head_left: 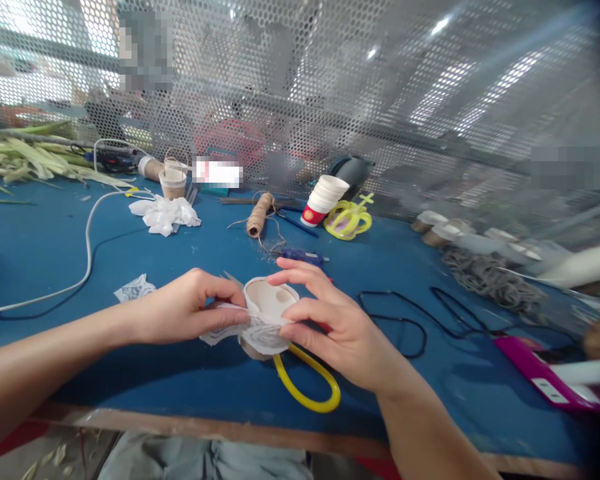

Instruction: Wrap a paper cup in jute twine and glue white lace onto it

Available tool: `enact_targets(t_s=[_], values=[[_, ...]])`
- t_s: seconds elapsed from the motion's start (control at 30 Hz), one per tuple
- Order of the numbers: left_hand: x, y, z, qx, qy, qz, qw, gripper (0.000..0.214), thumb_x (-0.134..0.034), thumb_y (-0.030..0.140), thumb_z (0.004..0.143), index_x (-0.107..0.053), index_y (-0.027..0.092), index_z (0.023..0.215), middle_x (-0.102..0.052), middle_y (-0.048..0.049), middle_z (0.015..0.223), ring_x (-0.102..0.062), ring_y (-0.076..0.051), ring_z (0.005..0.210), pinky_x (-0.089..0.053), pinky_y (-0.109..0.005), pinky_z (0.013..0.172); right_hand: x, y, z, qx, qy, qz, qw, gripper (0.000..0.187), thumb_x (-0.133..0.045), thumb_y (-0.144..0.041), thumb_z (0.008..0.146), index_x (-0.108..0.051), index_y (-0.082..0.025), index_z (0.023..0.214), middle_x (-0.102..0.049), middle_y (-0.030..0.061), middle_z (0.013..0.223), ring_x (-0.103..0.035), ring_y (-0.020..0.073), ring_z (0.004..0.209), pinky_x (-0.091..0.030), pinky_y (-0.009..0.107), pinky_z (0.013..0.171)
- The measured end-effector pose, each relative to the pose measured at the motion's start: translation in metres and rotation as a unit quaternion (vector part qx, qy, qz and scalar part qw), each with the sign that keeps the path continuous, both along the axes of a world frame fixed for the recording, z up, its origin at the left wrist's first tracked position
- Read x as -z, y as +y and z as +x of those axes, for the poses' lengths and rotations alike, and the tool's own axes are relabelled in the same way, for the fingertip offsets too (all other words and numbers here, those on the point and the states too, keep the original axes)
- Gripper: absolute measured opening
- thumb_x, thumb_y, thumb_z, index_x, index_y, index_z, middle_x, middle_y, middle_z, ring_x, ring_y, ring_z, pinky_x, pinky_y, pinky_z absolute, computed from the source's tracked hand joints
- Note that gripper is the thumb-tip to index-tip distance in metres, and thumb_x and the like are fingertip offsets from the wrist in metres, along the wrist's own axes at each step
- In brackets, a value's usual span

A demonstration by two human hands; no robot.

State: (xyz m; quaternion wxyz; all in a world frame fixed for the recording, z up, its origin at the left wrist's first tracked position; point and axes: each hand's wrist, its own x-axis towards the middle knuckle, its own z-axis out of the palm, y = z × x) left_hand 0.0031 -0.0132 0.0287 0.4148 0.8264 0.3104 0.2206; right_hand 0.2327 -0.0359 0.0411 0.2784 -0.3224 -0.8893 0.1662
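Observation:
A small white paper cup (267, 303) is held over the blue table near its front edge, mouth tilted up toward me. A strip of white lace (260, 330) lies around its side. My left hand (190, 308) pinches the lace at the cup's left side, fingers closed. On the right side, my right hand (330, 320) presses the lace against the cup with thumb and fingers. Yellow-handled scissors (313, 390) lie on the table just under the cup.
Blue table (55, 253) with a white cable (87, 247), a lace scrap (135, 288), twine spool (257, 217), stacked paper cups (325, 197), yellow crown (350, 219), blue glue gun (300, 255), black cord (405, 323), pink box (545, 380), green leaves (25, 160). Mesh screen behind; a person beyond it.

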Motion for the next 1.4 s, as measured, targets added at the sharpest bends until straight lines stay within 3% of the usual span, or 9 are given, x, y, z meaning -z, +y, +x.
enact_targets(t_s=[0.2, 0.33, 0.43, 0.63, 0.73, 0.87, 1.1, 1.23, 1.4], values=[[0.002, -0.001, 0.0, -0.039, 0.018, -0.002, 0.999, 0.024, -0.053, 0.036, 0.082, -0.054, 0.015, 0.071, -0.051, 0.0045, 0.061, -0.041, -0.007, 0.055, -0.034, -0.017, 0.051, 0.0, 0.0, -0.003, -0.012, 0.021, -0.073, 0.997, 0.009, -0.06, -0.021, 0.082, -0.062, -0.021, 0.073, -0.057, 0.0071, 0.116, -0.038, 0.0248, 0.127, -0.036, 0.048, 0.102], [0.004, 0.0, 0.0, -0.09, 0.015, 0.026, 0.996, 0.027, -0.059, 0.038, 0.077, -0.051, 0.016, 0.09, -0.048, 0.0076, 0.057, -0.039, -0.008, 0.051, -0.032, -0.018, 0.049, 0.004, 0.004, -0.003, -0.018, 0.048, -0.116, 0.992, 0.011, -0.06, -0.024, 0.082, -0.062, -0.021, 0.072, -0.057, 0.0073, 0.117, -0.04, 0.0231, 0.126, -0.035, 0.046, 0.103], [0.002, 0.001, -0.001, -0.059, 0.017, 0.04, 0.997, 0.031, -0.055, 0.035, 0.081, -0.053, 0.015, 0.104, -0.044, 0.0088, 0.053, -0.035, -0.007, 0.048, -0.03, -0.018, 0.048, 0.006, 0.009, -0.002, -0.026, 0.073, -0.154, 0.985, 0.013, -0.06, -0.028, 0.083, -0.062, -0.02, 0.073, -0.056, 0.0067, 0.12, -0.041, 0.0219, 0.126, -0.034, 0.045, 0.104], [0.001, 0.002, -0.002, 0.02, -0.014, -0.092, 0.995, 0.024, -0.051, 0.034, 0.083, -0.06, 0.012, 0.079, -0.048, 0.0037, 0.062, -0.037, -0.007, 0.054, -0.031, -0.017, 0.048, 0.01, 0.016, -0.004, -0.037, 0.098, -0.227, 0.968, 0.021, -0.058, -0.037, 0.083, -0.061, -0.019, 0.072, -0.058, 0.0075, 0.118, -0.046, 0.0208, 0.123, -0.035, 0.044, 0.103], [0.004, 0.003, 0.0, -0.014, -0.046, -0.167, 0.985, 0.024, -0.052, 0.036, 0.082, -0.057, 0.013, 0.077, -0.042, 0.0058, 0.056, -0.031, -0.005, 0.048, -0.025, -0.017, 0.043, 0.015, 0.02, -0.007, 0.017, 0.137, -0.232, 0.963, 0.021, -0.057, -0.04, 0.083, -0.062, -0.021, 0.09, -0.058, 0.0077, 0.12, -0.049, 0.0204, 0.119, -0.037, 0.044, 0.102], [0.009, 0.007, 0.004, -0.089, -0.105, -0.219, 0.966, 0.024, -0.055, 0.037, 0.079, -0.057, 0.014, 0.075, -0.041, 0.0068, 0.052, -0.031, -0.005, 0.045, -0.022, -0.018, 0.042, 0.022, 0.021, -0.009, 0.113, 0.193, -0.197, 0.955, 0.036, -0.058, -0.043, 0.082, -0.055, -0.021, 0.109, -0.058, 0.0096, 0.12, -0.053, 0.0204, 0.115, -0.037, 0.044, 0.103], [0.007, 0.018, 0.007, -0.211, -0.258, -0.297, 0.895, 0.021, -0.065, 0.029, 0.072, -0.054, 0.013, 0.065, -0.052, 0.0054, 0.053, -0.041, -0.004, 0.045, -0.03, -0.017, 0.045, 0.029, 0.022, -0.017, 0.116, 0.196, -0.298, 0.927, 0.063, -0.062, -0.049, 0.076, -0.041, -0.015, 0.125, -0.055, 0.0174, 0.124, -0.056, 0.0258, 0.112, -0.048, 0.043, 0.094], [0.006, 0.02, 0.007, -0.217, -0.274, -0.291, 0.891, 0.018, -0.065, 0.025, 0.073, -0.054, 0.013, 0.067, -0.054, 0.0048, 0.054, -0.044, -0.004, 0.045, -0.032, -0.017, 0.046, 0.029, 0.027, -0.026, 0.108, 0.196, -0.344, 0.912, 0.065, -0.062, -0.043, 0.077, -0.036, -0.012, 0.129, -0.061, 0.0178, 0.116, -0.064, 0.0266, 0.099, -0.052, 0.045, 0.087], [0.009, 0.022, 0.002, -0.229, -0.231, -0.188, 0.927, 0.029, -0.066, 0.032, 0.074, -0.054, 0.015, 0.094, -0.055, 0.0049, 0.056, -0.045, -0.006, 0.046, -0.029, -0.018, 0.044, 0.029, 0.034, -0.026, 0.155, 0.172, -0.271, 0.934, 0.068, -0.065, -0.033, 0.074, -0.035, -0.009, 0.13, -0.055, 0.0205, 0.125, -0.059, 0.0277, 0.109, -0.048, 0.046, 0.092]])
